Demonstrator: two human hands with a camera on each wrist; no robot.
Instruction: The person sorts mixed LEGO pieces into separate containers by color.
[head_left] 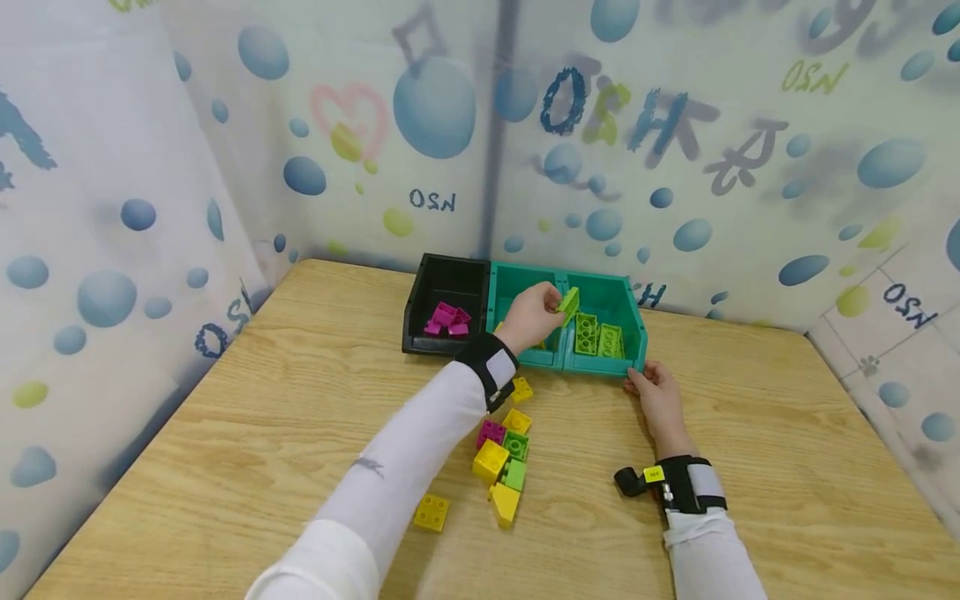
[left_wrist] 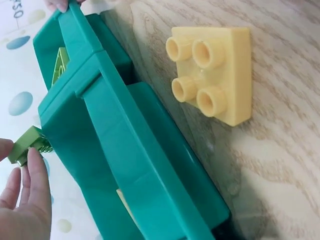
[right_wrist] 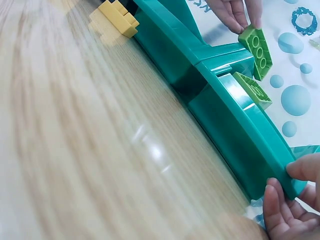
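Observation:
My left hand (head_left: 531,317) pinches a green toy brick (head_left: 570,306) over the divider between two teal bins. In the left wrist view that green brick (left_wrist: 27,144) sits between thumb and fingertips. The right teal bin (head_left: 633,329) holds more green bricks (head_left: 587,333). The left teal bin (head_left: 517,279) is partly hidden by my left hand, with a bit of yellow showing inside. My right hand (head_left: 657,400) grips the front right corner of the right teal bin; in the right wrist view, thumb and fingers lie on either side of its rim (right_wrist: 280,170).
A black bin (head_left: 414,312) with several magenta bricks (head_left: 447,318) adjoins the teal bins on the left. Loose yellow bricks (head_left: 491,461), green bricks (head_left: 516,445) and a magenta brick (head_left: 491,432) lie on the wooden table (head_left: 300,417) before them. A patterned curtain (head_left: 450,208) stands behind.

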